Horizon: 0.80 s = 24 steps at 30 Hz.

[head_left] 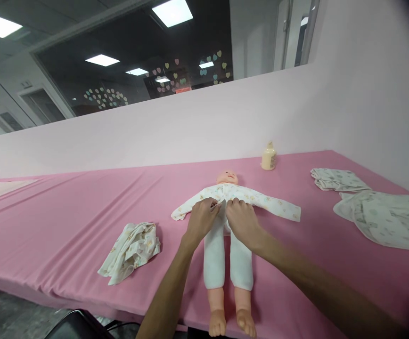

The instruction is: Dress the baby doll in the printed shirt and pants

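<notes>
A baby doll (216, 263) lies on its back, head toward the wall and feet at the table's near edge. It wears a white patterned long-sleeved baby shirt (275, 203) with both sleeves spread out sideways. Over the doll's chest, my left hand (203, 215) pinches the shirt's front edge on the left side. Close beside it, my right hand (240, 219) is closed on the right side of the shirt front. A narrow gap separates the two hands. My fingers hide most of the cloth they grip.
A crumpled patterned cloth (132, 250) lies left of the doll. Behind it to the right stands a pale yellow pump bottle (268, 157). Folded cloth (339, 180) and a spread white garment (384, 219) lie at the right. Pink sheeting (66, 221) covers the table; a black chair (80, 325) stands below.
</notes>
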### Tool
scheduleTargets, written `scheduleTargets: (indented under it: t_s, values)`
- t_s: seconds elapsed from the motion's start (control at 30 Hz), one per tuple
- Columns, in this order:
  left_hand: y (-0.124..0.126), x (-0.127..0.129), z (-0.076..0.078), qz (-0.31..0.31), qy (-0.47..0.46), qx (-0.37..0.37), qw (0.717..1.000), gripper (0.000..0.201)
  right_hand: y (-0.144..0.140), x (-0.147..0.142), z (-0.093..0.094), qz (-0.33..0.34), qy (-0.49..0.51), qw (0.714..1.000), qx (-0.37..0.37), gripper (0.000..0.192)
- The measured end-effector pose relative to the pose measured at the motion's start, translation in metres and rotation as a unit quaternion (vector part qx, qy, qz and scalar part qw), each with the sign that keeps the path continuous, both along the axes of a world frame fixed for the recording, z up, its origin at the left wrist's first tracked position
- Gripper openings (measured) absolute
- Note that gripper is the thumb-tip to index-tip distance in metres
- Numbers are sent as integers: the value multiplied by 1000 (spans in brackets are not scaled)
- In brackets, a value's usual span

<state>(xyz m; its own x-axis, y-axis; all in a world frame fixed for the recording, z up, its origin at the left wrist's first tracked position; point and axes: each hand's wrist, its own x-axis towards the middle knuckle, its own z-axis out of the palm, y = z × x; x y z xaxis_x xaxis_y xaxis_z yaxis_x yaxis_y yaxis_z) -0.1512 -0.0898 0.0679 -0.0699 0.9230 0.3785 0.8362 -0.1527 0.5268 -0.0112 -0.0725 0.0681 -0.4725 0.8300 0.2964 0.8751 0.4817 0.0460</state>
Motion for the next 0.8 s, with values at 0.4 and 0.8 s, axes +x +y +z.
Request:
scheduleTargets:
  t_s: [0.4, 0.8]
  values:
    - [4, 11, -18, -9, -135, 44, 990, 26, 32, 41, -7, 31, 319, 917, -237, 22]
    - [9, 16, -44, -11, -18, 161, 987, 14, 24, 52, -5, 55, 411, 854, -314, 9]
